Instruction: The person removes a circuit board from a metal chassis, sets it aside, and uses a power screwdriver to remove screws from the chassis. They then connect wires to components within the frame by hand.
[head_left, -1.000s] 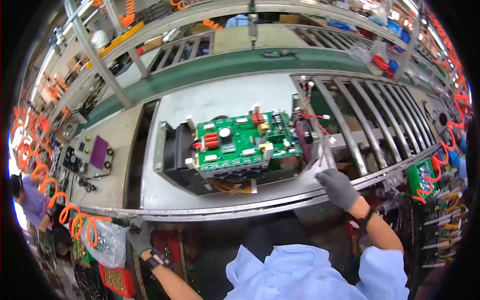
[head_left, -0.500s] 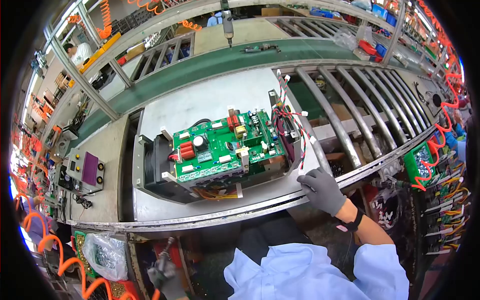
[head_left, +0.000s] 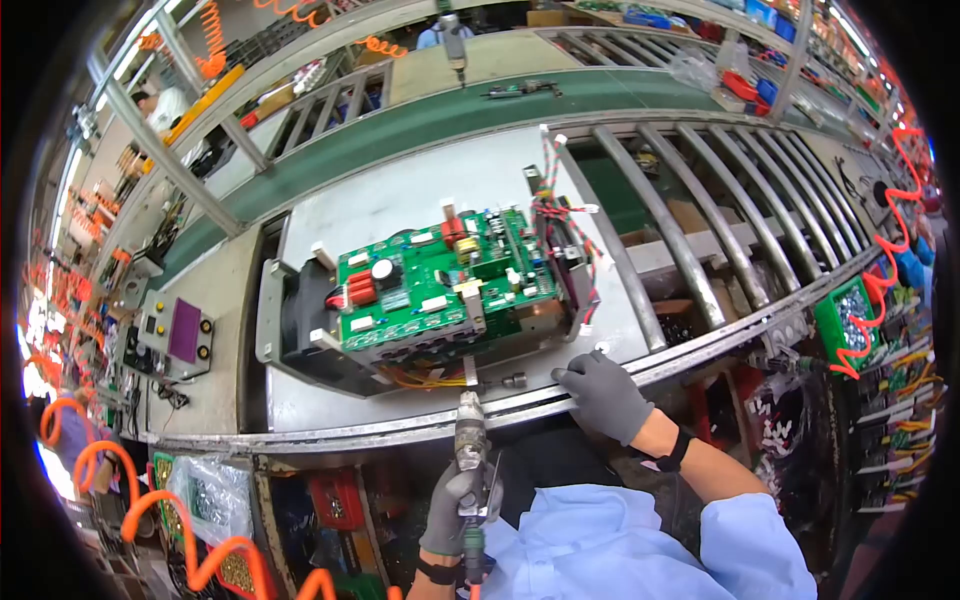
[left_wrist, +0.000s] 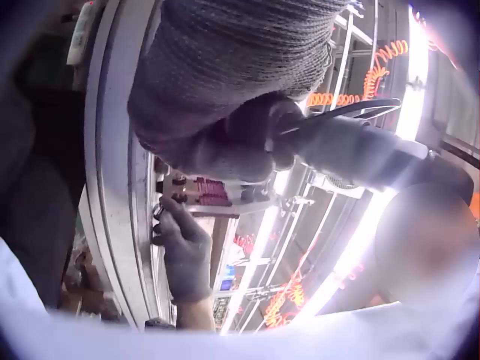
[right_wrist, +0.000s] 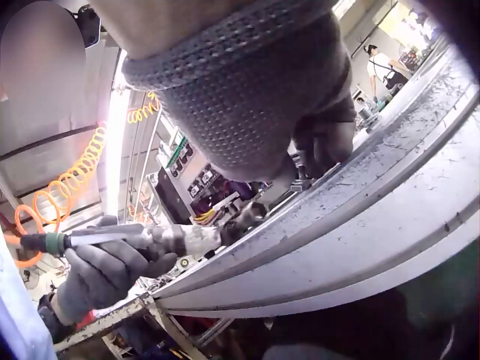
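Grey-gloved left hand (head_left: 452, 510) wraps fully round the pneumatic screwdriver (head_left: 469, 440); its tip points up at the near edge of the green circuit board (head_left: 440, 285); board sits atop its metal chassis (head_left: 268, 320) on the steel bench (head_left: 400, 200); I see the right hand (head_left: 600, 395) lying on the bench's front rail (head_left: 340, 432), just beside the chassis; fingers relaxed, resting on the metal.

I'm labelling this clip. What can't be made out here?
Tip of driver: head view, too small to tell if it touches the unit.
Grip of right hand: right wrist view, its own glove hides it.
Identity of small part by that hand: head view, too small.
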